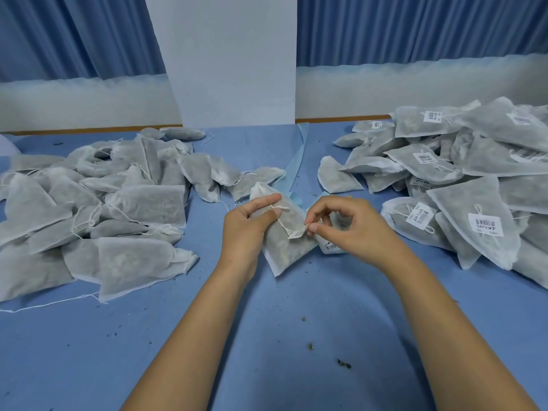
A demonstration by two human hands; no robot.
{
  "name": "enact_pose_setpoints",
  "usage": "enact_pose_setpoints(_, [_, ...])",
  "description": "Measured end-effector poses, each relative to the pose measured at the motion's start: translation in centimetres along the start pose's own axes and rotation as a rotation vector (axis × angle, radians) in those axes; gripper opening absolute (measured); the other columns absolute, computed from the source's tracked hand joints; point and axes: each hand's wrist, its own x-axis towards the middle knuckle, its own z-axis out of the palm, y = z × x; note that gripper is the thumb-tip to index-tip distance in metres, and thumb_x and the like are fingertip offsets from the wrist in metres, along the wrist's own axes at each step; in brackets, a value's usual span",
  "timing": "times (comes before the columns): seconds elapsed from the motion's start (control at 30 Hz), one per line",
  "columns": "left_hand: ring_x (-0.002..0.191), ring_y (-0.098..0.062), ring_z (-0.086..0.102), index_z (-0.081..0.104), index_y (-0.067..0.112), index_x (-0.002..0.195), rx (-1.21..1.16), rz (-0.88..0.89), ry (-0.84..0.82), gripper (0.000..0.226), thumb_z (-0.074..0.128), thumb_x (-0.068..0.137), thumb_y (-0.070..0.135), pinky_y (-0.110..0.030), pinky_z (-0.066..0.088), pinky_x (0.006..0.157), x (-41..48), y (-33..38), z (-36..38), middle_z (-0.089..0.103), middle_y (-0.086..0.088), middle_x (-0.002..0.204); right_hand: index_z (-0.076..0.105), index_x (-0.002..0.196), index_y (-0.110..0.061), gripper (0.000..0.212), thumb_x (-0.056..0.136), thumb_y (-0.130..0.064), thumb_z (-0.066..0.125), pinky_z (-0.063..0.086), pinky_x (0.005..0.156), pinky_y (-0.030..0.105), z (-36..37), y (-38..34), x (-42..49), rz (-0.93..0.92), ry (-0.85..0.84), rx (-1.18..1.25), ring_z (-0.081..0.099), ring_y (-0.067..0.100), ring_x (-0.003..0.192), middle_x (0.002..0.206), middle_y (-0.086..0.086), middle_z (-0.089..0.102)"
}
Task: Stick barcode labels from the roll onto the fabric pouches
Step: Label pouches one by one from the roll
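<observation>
You are holding one fabric pouch (283, 247) low over the tabletop (261, 336), midway between the two heaps. Your left hand (252, 229) is gripping its far end, thumb and forefinger curled across the drawstring neck. Your right hand (350, 226) is pinching one barcode label (297, 234) between thumb and forefinger.

The label is sitting at the pouch's right-hand side, just touching the fabric, so your right hand is the nearer one for pressing it down. The pouch's long axis is running away from you, tilted a little leftward at the far end.

A printed label strip (330, 247) is lying beneath your right hand, and its blue backing strip (297, 161) is trailing away across the tabletop.

Count: one pouch in hand, one label pinched, two heaps. The unlabelled heap (103, 203) is lying to your left and the labelled heap (462, 185) to your right. Each holds too many overlapping pouches for an exact tally.
</observation>
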Motion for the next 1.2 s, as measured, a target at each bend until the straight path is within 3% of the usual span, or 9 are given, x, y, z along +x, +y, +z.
enact_pose_setpoints(0.2, [0.089, 0.010, 0.064, 0.077, 0.029, 0.092, 0.156, 0.077, 0.049, 0.029, 0.070, 0.082, 0.003, -0.010, 0.050, 0.079, 0.2, -0.1, -0.5, 0.072, 0.024, 0.085, 0.061, 0.074, -0.017, 0.010, 0.077, -0.007, 0.060, 0.040, 0.074, 0.018, -0.6, -0.1, -0.2, -0.109, -0.003, 0.121, 0.053, 0.015, 0.069, 0.070, -0.008, 0.061])
enact_pose_setpoints(0.3, [0.098, 0.011, 0.062, 0.077, 0.032, 0.092, 0.191, 0.099, 0.005, 0.031, 0.070, 0.082, 0.003, -0.011, 0.048, 0.084, 0.1, -0.1, -0.2, 0.071, 0.022, 0.096, 0.060, 0.076, -0.013, 0.011, 0.078, -0.003, 0.059, 0.039, 0.072, 0.029, -0.4, -0.1, 0.0, -0.167, 0.061, 0.202, 0.053, 0.019, 0.071, 0.071, -0.006, 0.061])
enact_pose_setpoints(0.5, [0.104, 0.002, 0.063, 0.075, 0.026, 0.102, 0.192, 0.125, -0.123, 0.034, 0.070, 0.081, -0.001, -0.020, 0.049, 0.090, -0.2, 0.1, 0.3, 0.071, 0.011, 0.110, 0.062, 0.081, -0.017, 0.014, 0.082, -0.003, 0.060, 0.040, 0.070, 0.030, 0.3, -0.2, 0.5, -0.188, 0.193, 0.380, 0.051, 0.011, 0.074, 0.078, -0.014, 0.062])
enact_pose_setpoints(0.57, [0.104, -0.001, 0.064, 0.074, 0.020, 0.105, 0.175, 0.146, -0.172, 0.031, 0.071, 0.082, 0.001, -0.018, 0.050, 0.087, -0.4, 0.2, 0.4, 0.072, 0.007, 0.110, 0.063, 0.082, -0.017, 0.016, 0.084, -0.002, 0.062, 0.040, 0.071, 0.032, 0.9, 0.0, 0.6, -0.145, 0.187, 0.309, 0.052, 0.013, 0.075, 0.079, -0.014, 0.063])
enact_pose_setpoints(0.7, [0.105, -0.007, 0.065, 0.074, 0.016, 0.107, 0.136, 0.177, -0.261, 0.036, 0.068, 0.081, -0.007, -0.020, 0.050, 0.089, -0.6, 0.4, 0.6, 0.072, 0.000, 0.111, 0.065, 0.081, -0.020, 0.018, 0.086, -0.003, 0.064, 0.038, 0.070, 0.017, 1.6, 0.4, 0.7, -0.067, 0.209, 0.178, 0.049, 0.008, 0.071, 0.079, -0.018, 0.062])
enact_pose_setpoints(0.87, [0.110, -0.013, 0.063, 0.073, 0.022, 0.109, 0.107, 0.177, -0.314, 0.050, 0.064, 0.078, -0.016, -0.023, 0.050, 0.091, -0.6, 0.5, 0.4, 0.068, -0.004, 0.118, 0.064, 0.080, -0.022, 0.017, 0.084, -0.006, 0.066, 0.037, 0.072, 0.018, 1.6, 0.6, 0.7, -0.058, 0.214, -0.029, 0.049, 0.007, 0.069, 0.073, -0.025, 0.058])
enact_pose_setpoints(1.03, [0.109, -0.015, 0.062, 0.067, 0.023, 0.117, -0.017, 0.111, -0.455, 0.056, 0.058, 0.071, -0.008, -0.023, 0.050, 0.093, -0.4, 0.8, 0.0, 0.068, -0.008, 0.119, 0.064, 0.083, -0.022, 0.017, 0.083, -0.005, 0.066, 0.034, 0.079, 0.018, 1.7, 0.5, 0.7, -0.095, 0.232, -0.216, 0.050, 0.011, 0.072, 0.081, -0.012, 0.063])
enact_pose_setpoints(1.13, [0.114, -0.019, 0.063, 0.068, 0.025, 0.116, -0.009, 0.130, -0.388, 0.038, 0.068, 0.081, 0.013, -0.029, 0.047, 0.101, -0.5, 0.8, 0.1, 0.071, -0.006, 0.115, 0.065, 0.087, -0.017, 0.015, 0.082, -0.003, 0.064, 0.033, 0.081, 0.022, 1.4, 0.3, 0.6, -0.141, 0.201, -0.291, 0.052, 0.011, 0.074, 0.082, -0.008, 0.063])
enact_pose_setpoints(1.2, [0.115, -0.024, 0.063, 0.070, 0.026, 0.113, 0.018, 0.162, -0.287, 0.030, 0.067, 0.088, 0.008, -0.038, 0.046, 0.105, -0.5, 0.8, 0.0, 0.071, -0.010, 0.114, 0.066, 0.093, -0.016, 0.018, 0.080, -0.007, 0.058, 0.036, 0.082, 0.024, 1.4, 0.1, 0.4, -0.177, 0.144, -0.287, 0.054, 0.011, 0.078, 0.085, -0.006, 0.065])
